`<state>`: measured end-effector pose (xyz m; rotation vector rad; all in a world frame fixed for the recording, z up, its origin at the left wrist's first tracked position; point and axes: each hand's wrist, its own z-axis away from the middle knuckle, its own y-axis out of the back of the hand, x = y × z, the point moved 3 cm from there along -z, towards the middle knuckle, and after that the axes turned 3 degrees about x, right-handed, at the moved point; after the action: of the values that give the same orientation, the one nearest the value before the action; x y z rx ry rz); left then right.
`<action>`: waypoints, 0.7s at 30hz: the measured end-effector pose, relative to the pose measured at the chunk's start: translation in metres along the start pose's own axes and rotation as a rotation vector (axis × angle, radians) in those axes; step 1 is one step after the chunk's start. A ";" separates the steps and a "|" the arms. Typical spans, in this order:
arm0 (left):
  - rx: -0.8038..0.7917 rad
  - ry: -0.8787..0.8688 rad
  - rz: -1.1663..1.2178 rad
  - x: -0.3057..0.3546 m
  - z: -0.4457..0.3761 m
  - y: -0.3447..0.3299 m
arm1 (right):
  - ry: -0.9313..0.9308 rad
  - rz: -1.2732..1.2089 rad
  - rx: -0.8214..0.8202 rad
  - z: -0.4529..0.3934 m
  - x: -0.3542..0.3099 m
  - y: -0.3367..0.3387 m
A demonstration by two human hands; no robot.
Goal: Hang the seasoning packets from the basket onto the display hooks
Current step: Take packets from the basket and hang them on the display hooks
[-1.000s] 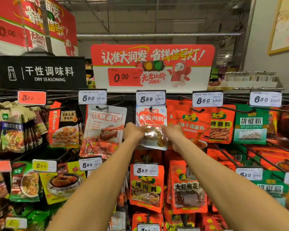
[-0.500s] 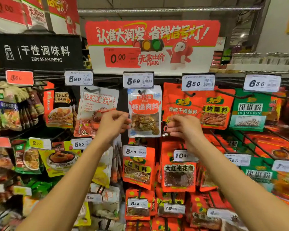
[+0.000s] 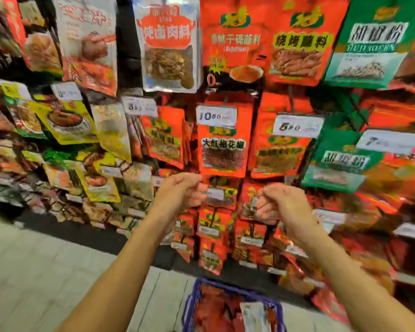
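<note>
A clear-and-red stew seasoning packet (image 3: 168,44) hangs on its hook at the top of the display, with no hand on it. My left hand (image 3: 180,190) and my right hand (image 3: 278,203) float well below it, in front of the lower rows, fingers loosely curled and holding nothing. At the bottom of the view a blue basket (image 3: 189,305) stands on the floor. It holds red packets and one pale packet (image 3: 255,316).
Rows of hanging packets fill the display: red ones (image 3: 222,142) in the middle, green pepper packets (image 3: 369,41) at the right, yellow and mixed ones (image 3: 67,121) at the left. White price tags (image 3: 216,116) stick out on hook ends. Pale floor (image 3: 46,271) lies at the lower left.
Both hands have let go of the stew packet, which stays on its hook, and have dropped down and back. My view has tilted downward, bringing the basket into sight.
</note>
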<state>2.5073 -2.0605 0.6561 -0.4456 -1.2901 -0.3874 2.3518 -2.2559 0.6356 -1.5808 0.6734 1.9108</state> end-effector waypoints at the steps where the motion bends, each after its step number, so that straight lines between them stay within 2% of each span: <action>1: 0.003 0.067 -0.021 -0.029 0.001 -0.004 | -0.065 0.027 0.009 0.001 0.031 0.008; 4: 0.039 0.298 -0.078 -0.126 0.005 -0.008 | -0.289 0.038 0.055 0.008 0.135 0.031; 7: 0.066 0.531 -0.182 -0.227 0.009 -0.006 | -0.645 -0.023 0.080 0.023 0.242 0.045; 9: 0.080 0.657 -0.245 -0.297 0.015 -0.001 | -0.769 -0.007 0.144 0.037 0.311 0.050; 14: 0.114 0.933 -0.243 -0.455 0.030 0.020 | -0.905 0.102 0.263 0.068 0.473 0.055; 19: 0.037 1.070 -0.428 -0.583 0.023 0.037 | -0.940 0.450 0.217 0.068 0.610 0.064; 21: 0.029 1.093 -0.454 -0.623 0.018 0.044 | -0.915 0.640 0.143 0.064 0.658 0.069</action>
<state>2.3682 -1.9960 0.0499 0.1219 -0.3039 -0.8432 2.1638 -2.1912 0.0018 -0.2676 0.9021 2.6351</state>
